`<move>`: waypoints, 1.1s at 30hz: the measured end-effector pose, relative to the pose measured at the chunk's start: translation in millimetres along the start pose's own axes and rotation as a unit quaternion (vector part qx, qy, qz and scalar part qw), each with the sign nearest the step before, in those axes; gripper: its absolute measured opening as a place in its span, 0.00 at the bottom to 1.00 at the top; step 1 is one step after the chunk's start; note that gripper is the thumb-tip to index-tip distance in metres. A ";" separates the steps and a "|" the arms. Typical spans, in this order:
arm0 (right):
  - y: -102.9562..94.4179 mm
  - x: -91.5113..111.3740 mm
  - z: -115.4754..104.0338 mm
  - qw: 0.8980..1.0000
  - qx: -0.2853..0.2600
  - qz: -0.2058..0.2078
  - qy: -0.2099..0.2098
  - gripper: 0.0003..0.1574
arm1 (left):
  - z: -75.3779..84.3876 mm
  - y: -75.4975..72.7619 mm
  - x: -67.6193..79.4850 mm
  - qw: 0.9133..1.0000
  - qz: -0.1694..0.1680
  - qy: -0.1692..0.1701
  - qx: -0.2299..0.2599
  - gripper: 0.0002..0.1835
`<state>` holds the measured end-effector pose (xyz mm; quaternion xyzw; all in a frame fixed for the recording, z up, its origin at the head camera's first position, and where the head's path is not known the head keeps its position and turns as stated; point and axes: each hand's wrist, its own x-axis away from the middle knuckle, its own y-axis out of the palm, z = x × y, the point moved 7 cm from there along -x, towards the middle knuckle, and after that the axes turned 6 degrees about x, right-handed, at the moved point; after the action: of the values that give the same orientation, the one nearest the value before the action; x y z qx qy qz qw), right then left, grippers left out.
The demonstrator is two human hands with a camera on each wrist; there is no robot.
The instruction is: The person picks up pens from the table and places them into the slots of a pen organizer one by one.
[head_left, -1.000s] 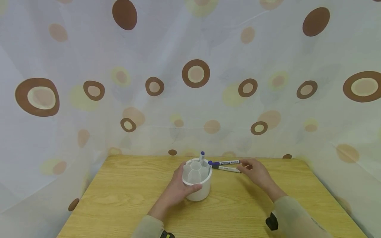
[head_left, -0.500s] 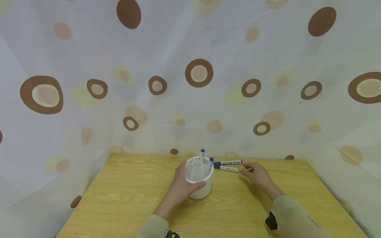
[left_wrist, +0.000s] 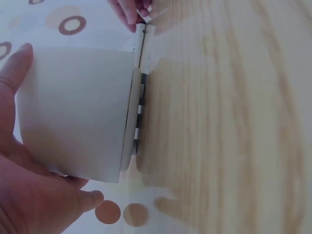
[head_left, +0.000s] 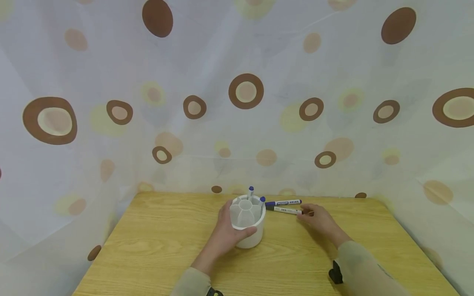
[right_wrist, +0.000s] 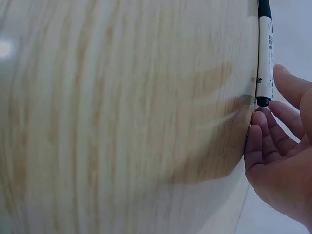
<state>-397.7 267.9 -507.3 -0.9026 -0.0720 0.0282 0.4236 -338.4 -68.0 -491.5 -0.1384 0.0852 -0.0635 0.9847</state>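
Note:
My left hand (head_left: 224, 233) grips a white round pen holder (head_left: 255, 234), thumb on its near side and fingers round its left. Inside, the holder is split into compartments about a central ring. Two blue-topped markers (head_left: 251, 191) stand in compartments at its back and right. To its right lie a blue-capped marker (head_left: 285, 202) and a black-capped marker (head_left: 283, 209), caps toward the holder. My right hand (head_left: 318, 218) is at the black-capped marker's tail end. In the right wrist view, thumb and loosely bent fingers stand around that tail of the marker (right_wrist: 264, 58), without a visible pinch.
Everything stands on a wood-grain table (head_left: 166, 246). A pale curtain (head_left: 200, 49) with brown and peach dots hangs behind it and along both sides. In the left wrist view, a base (left_wrist: 130, 131) with dark gaps shows under the holder.
My right fingers have shifted from the tails of the two lying markers to just beyond the black-capped one's tail. My left hand keeps its hold on the pen holder.

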 end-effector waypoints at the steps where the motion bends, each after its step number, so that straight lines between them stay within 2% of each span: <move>1: 0.6 -0.5 0.1 1.000 -0.001 -0.001 0.000 0.36 | -0.6 0.2 0.0 1.000 -0.003 -0.003 0.003 0.64; 10: 6.7 -1.4 -0.9 1.000 0.000 -0.007 -0.011 0.31 | -1.6 -0.2 0.1 1.000 -0.014 -0.011 0.005 0.64; 16: 6.2 -5.9 -0.4 1.000 0.020 0.012 -0.009 0.15 | -1.9 -0.7 0.3 1.000 -0.015 -0.017 0.005 0.64; 18: 5.8 -6.8 1.4 0.999 0.030 0.019 -0.003 0.12 | -1.7 -1.0 0.5 1.000 -0.015 -0.018 0.008 0.64; 27: 3.1 1.6 3.6 0.999 0.024 0.029 0.003 0.12 | -0.8 -1.4 2.3 1.000 -0.017 -0.014 0.008 0.63; 33: -6.6 13.4 -6.4 0.999 0.004 0.038 0.006 0.18 | -0.1 -1.0 1.8 1.000 -0.017 -0.013 0.009 0.64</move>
<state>-384.5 269.2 -498.0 -0.9029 -0.0348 0.0388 0.4266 -336.8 -69.3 -491.6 -0.1320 0.0695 -0.0787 0.9857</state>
